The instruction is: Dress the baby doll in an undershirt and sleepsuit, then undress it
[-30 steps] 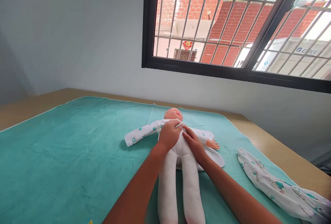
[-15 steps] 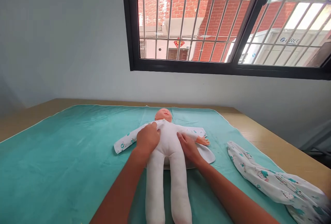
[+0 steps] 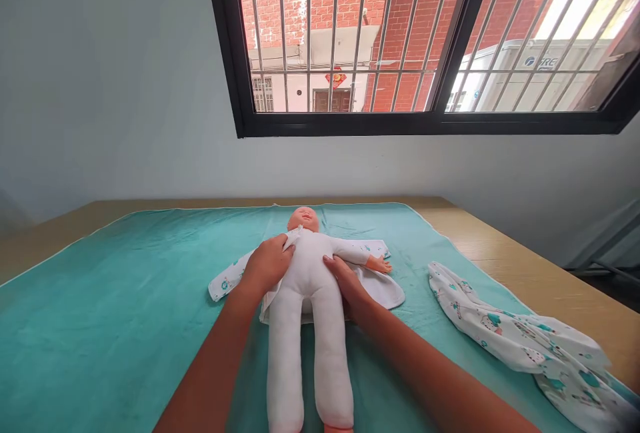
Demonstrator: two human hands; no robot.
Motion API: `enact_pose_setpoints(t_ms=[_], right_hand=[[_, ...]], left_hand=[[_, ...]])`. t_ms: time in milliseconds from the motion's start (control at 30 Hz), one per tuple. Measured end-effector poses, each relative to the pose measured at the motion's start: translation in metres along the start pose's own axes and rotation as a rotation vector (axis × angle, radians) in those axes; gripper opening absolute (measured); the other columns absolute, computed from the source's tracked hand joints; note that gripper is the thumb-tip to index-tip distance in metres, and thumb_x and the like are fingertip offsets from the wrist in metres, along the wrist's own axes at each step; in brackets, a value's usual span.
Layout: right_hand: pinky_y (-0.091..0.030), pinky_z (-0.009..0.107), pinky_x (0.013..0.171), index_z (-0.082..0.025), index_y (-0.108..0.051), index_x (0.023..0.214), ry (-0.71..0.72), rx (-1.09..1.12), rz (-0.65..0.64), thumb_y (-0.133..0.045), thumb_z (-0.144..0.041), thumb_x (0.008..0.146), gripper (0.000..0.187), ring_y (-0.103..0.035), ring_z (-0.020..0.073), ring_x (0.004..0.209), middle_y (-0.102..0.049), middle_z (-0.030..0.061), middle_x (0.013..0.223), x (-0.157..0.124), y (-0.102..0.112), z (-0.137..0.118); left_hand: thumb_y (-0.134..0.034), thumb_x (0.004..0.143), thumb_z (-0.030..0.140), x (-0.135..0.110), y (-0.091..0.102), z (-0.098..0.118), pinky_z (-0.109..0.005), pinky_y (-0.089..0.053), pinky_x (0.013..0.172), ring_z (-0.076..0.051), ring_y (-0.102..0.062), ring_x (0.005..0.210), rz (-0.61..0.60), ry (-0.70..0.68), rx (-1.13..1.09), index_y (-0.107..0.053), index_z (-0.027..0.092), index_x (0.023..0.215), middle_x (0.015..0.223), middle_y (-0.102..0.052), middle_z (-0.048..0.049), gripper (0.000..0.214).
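Observation:
A baby doll (image 3: 310, 266) with a white cloth body lies face up, its head at the far end. Beneath it is spread a white printed baby shirt (image 3: 227, 280), one sleeve reaching out on each side. My left hand (image 3: 270, 263) is closed by the doll's chest, pinching the shirt's edge near the shoulder. The doll's arm on that side is hidden. My right hand (image 3: 347, 283) grips the other side of the torso, thumb on top and the fingers mostly out of sight. On that side the doll's bare arm lies over the shirt's sleeve.
A teal cloth (image 3: 125, 313) covers most of the wooden table (image 3: 500, 260). Crumpled printed baby clothing (image 3: 520, 340) lies at the right. Behind the table is a wall with a barred window (image 3: 340, 124).
The shirt's edge now shows raised in my left hand beside the doll's chest, and more shirt is visible beside the hip. My right hand stays at the torso. The view has shifted slightly.

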State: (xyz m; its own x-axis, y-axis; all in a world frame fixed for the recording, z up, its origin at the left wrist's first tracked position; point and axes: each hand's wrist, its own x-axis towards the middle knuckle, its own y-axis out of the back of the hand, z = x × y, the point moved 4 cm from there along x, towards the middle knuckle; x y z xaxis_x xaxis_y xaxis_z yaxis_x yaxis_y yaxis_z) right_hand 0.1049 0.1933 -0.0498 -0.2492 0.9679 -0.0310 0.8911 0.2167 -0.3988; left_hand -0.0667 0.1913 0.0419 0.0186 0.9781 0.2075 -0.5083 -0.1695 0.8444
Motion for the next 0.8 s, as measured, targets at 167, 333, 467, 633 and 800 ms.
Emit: enact_pose_setpoints(t_ms=[167, 333, 467, 633, 800], right_hand=[[-0.055, 0.038, 0.075, -0.035, -0.043, 0.134, -0.078, 0.139, -0.069, -0.063, -0.050, 0.080, 0.060, -0.064, 0.0245, 0.091, -0.064, 0.0037, 0.115, -0.021, -0.022, -0.005], [-0.055, 0.037, 0.077, -0.040, -0.032, 0.141, -0.141, 0.164, -0.151, -0.061, -0.047, 0.084, 0.065, -0.064, 0.0224, 0.092, -0.062, 0.0014, 0.119, -0.024, -0.032, -0.002], [-0.055, 0.037, 0.081, -0.039, -0.033, 0.141, -0.116, 0.161, -0.191, -0.059, -0.048, 0.086, 0.061, -0.064, 0.0220, 0.095, -0.063, 0.0023, 0.117, -0.018, -0.031, -0.001], [-0.054, 0.035, 0.081, -0.035, -0.038, 0.138, -0.079, 0.185, -0.218, -0.059, -0.047, 0.086, 0.057, -0.064, 0.0212, 0.095, -0.063, 0.0036, 0.115, -0.013, -0.028, 0.003], [-0.054, 0.031, 0.068, -0.029, -0.048, 0.129, -0.074, 0.184, -0.190, -0.062, -0.049, 0.083, 0.051, -0.064, 0.0192, 0.079, -0.066, 0.0039, 0.102, -0.009, -0.024, 0.008]], left_hand=[[-0.044, 0.088, 0.029, 0.000, -0.003, 0.007, -0.026, -0.036, 0.065, -0.017, -0.058, 0.079, 0.088, -0.040, -0.039, -0.068, 0.021, 0.084, 0.093, -0.069, -0.0048, 0.026], [-0.044, 0.088, 0.030, -0.002, -0.006, 0.017, -0.027, -0.038, 0.066, -0.019, -0.059, 0.081, 0.149, -0.054, 0.050, -0.069, 0.021, 0.083, 0.096, -0.069, -0.0056, 0.027], [-0.039, 0.090, 0.029, -0.006, -0.005, 0.025, -0.028, -0.039, 0.064, -0.020, -0.062, 0.082, 0.140, -0.015, 0.166, -0.069, 0.023, 0.084, 0.097, -0.070, -0.0050, 0.030], [-0.040, 0.090, 0.029, -0.022, -0.003, 0.042, -0.031, -0.042, 0.066, -0.024, -0.064, 0.081, 0.037, 0.028, 0.275, -0.069, 0.021, 0.086, 0.090, -0.071, -0.0085, 0.031], [-0.049, 0.085, 0.036, -0.042, 0.002, 0.061, -0.026, -0.045, 0.063, -0.017, -0.064, 0.072, -0.409, -0.201, -0.169, -0.069, 0.022, 0.094, 0.084, -0.071, -0.0025, 0.026]])
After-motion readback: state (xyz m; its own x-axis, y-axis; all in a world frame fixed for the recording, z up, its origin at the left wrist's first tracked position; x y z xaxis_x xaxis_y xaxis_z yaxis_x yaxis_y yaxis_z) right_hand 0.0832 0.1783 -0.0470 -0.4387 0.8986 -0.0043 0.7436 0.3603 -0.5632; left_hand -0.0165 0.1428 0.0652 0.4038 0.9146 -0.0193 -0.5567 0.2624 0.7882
